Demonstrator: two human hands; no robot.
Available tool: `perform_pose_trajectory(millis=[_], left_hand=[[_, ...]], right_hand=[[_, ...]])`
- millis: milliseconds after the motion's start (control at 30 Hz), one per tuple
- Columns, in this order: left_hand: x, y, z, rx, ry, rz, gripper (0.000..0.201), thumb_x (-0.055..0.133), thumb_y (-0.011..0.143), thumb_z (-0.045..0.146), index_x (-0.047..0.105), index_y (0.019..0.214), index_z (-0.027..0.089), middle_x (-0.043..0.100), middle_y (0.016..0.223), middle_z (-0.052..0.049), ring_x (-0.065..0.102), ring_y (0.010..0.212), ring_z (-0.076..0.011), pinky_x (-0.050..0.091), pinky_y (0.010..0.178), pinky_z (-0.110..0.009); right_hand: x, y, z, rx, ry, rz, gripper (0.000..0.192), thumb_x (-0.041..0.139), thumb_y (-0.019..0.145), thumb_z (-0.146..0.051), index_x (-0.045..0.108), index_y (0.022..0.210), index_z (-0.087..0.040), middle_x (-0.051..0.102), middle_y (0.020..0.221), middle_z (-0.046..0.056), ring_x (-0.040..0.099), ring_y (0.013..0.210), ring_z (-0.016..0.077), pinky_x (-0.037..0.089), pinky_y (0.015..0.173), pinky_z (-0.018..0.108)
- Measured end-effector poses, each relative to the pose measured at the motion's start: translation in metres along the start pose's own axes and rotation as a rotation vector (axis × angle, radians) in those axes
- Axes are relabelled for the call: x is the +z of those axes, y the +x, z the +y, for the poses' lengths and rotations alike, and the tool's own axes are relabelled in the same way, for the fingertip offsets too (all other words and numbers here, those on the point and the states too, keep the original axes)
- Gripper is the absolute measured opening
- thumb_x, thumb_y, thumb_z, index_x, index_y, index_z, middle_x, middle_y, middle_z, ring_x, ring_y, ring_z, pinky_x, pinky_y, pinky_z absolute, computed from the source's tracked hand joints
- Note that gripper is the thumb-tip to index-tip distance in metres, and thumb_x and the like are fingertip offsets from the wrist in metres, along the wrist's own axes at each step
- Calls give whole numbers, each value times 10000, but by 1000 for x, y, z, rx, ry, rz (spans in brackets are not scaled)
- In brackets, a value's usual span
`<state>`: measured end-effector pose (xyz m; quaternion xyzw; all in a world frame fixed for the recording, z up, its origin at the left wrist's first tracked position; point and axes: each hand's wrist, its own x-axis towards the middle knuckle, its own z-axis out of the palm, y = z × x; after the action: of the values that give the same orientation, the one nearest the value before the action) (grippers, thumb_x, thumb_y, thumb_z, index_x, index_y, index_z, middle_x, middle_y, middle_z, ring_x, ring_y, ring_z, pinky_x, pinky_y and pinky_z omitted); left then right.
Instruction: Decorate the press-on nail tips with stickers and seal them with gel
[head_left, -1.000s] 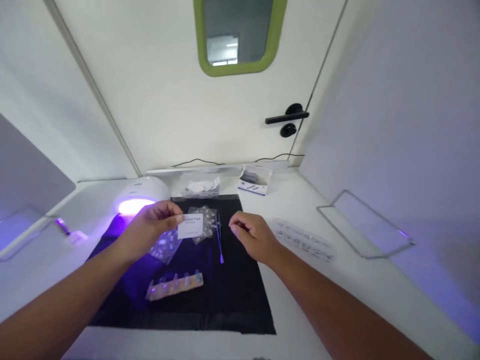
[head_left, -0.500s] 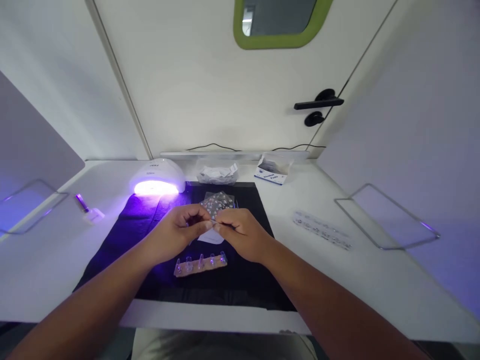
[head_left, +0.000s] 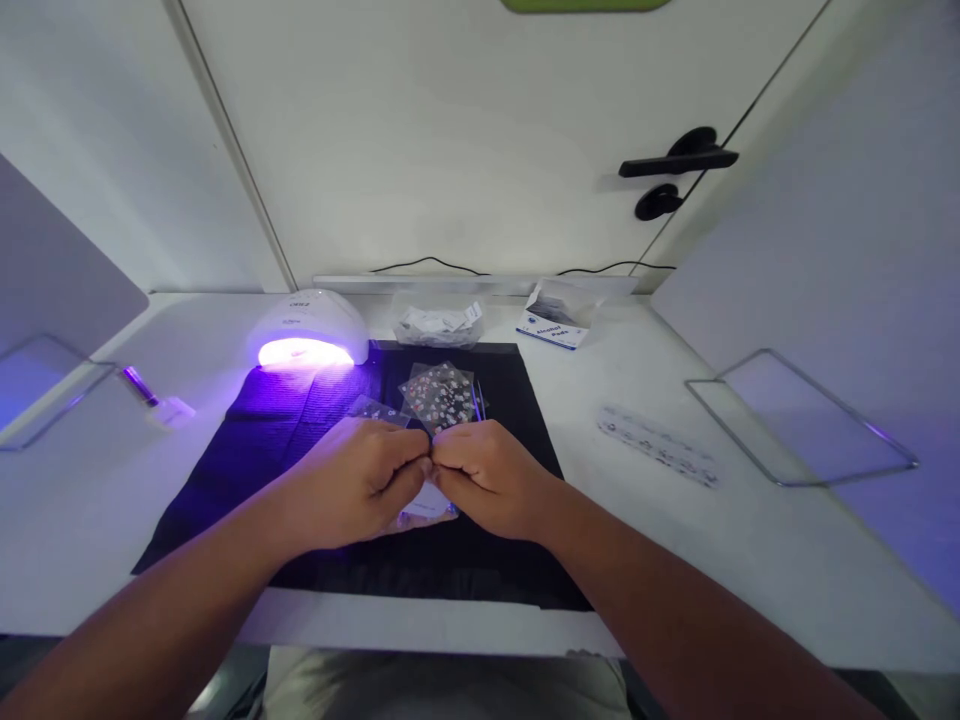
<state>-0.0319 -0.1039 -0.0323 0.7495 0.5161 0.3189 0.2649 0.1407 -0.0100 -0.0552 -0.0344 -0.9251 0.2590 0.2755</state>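
Left hand [head_left: 371,485]: curled closed, the top edge of a white packet [head_left: 429,501] pinched between thumb and forefinger.
Right hand [head_left: 499,482]: also closed, the same edge gripped, its fingertips brought against the left hand's.
White packet: held above the near half of the black mat [head_left: 487,578]; a pale strip [head_left: 416,522] is mostly hidden below.
Lamp [head_left: 311,322]: lit violet, placed at the far left.
Clear speckled sachet [head_left: 446,393]: laid on the mat, beyond the hands.
Alcohol Pads box [head_left: 553,328]: left open, far right on the desk [head_left: 637,560].
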Motion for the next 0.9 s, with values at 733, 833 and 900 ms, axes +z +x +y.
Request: perform_pose_trajectory(millis=[733, 833, 900], left_hand=[[6, -4, -2, -155, -207, 382, 327, 353, 919, 286, 349, 600, 216, 310, 538, 46, 304, 490, -107, 296, 458, -236], [-11, -7, -12, -195, -100, 464, 336, 423, 921, 302, 378, 602, 209, 329, 553, 46, 307, 510, -108, 280, 478, -246], [-22, -8, -14, -215, -17, 469, 356, 455, 928, 328, 394, 599, 205, 331, 561, 49, 300, 512, -105, 266, 481, -249]], right_hand=[[-9, -27, -19, -431, -368, 447, 147, 500, 864, -116, 589, 798, -213, 569, 583, 13, 522, 581, 174, 503, 571, 353], [-15, -30, -14, -385, -268, 487, 161, 465, 871, -118, 596, 921, -198, 601, 615, 26, 531, 555, 175, 501, 544, 360], [-17, -30, -8, -367, -235, 511, 181, 469, 851, -100, 592, 949, -190, 600, 619, 25, 520, 534, 165, 485, 531, 349]])
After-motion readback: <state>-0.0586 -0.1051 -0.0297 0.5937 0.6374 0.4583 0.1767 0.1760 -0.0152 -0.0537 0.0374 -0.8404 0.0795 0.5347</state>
